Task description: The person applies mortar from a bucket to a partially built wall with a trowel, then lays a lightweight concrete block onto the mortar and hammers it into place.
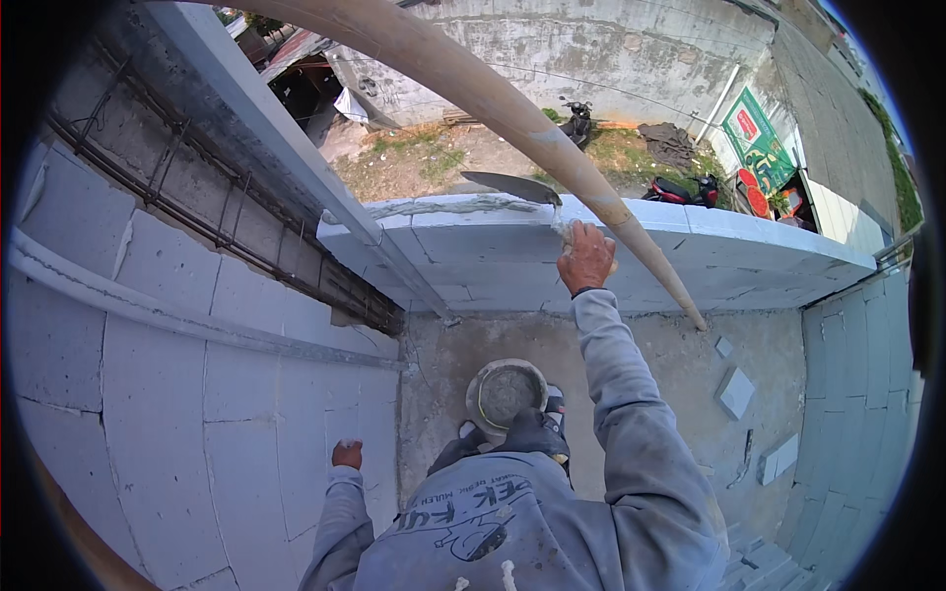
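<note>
My right hand (pixel 587 256), stretched forward, is closed round the handle of a trowel (pixel 507 184). Its grey blade points left, just over the top edge of the low wall of pale blocks (pixel 473 241). Grey mortar (pixel 424 207) lies in a rough strip along the left part of that edge. Lower down, my left hand (pixel 347 453) is curled into a fist beside the block wall on the left; nothing shows sticking out of it. A round bucket (pixel 475 406) with wet grey mortar (pixel 509 394) inside stands on the floor by my feet.
A thick slanting pole (pixel 493 98) crosses close to my right hand. A metal post (pixel 296 138) and rusty rebar (pixel 217 212) stand at the left. Block pieces (pixel 735 392) and a dark tool (pixel 744 458) lie on the floor to the right. Motorbikes (pixel 680 190) are parked beyond the wall.
</note>
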### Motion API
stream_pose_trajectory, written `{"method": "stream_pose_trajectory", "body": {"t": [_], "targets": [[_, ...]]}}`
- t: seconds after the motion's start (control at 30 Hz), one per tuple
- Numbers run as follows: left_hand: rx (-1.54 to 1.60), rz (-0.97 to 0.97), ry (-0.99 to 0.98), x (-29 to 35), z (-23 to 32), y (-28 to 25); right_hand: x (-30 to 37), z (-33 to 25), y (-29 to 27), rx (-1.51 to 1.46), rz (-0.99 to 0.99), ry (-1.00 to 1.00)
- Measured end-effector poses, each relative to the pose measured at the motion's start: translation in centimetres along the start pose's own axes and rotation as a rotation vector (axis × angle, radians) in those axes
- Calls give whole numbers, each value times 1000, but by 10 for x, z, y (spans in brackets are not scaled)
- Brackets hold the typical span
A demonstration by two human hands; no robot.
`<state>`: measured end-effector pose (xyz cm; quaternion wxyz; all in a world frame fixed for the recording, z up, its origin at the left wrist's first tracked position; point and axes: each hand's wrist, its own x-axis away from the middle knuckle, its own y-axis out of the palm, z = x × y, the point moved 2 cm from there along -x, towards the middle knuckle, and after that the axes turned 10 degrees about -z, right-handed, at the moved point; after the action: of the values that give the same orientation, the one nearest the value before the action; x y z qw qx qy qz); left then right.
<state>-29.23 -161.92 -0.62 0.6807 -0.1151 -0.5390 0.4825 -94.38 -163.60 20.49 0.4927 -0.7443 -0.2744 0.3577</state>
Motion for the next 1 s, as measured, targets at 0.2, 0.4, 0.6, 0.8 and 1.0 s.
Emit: {"method": "stream_pose_trajectory", "body": {"t": [0.2,0.4,0.6,0.8,1.0], "targets": [[51,-74,216,-7,84,11,11,16,12,46,126,34],[-13,-263,279,80,157,53,18,2,12,-49,-25,96],[-80,-271,34,74,100,72,-6,-5,-7,-37,-80,83],[89,-197,-22,78,78,100,-18,-2,10,-47,-123,23],[241,-90,32,122,111,147,-15,-19,9,-479,-354,29]]}}
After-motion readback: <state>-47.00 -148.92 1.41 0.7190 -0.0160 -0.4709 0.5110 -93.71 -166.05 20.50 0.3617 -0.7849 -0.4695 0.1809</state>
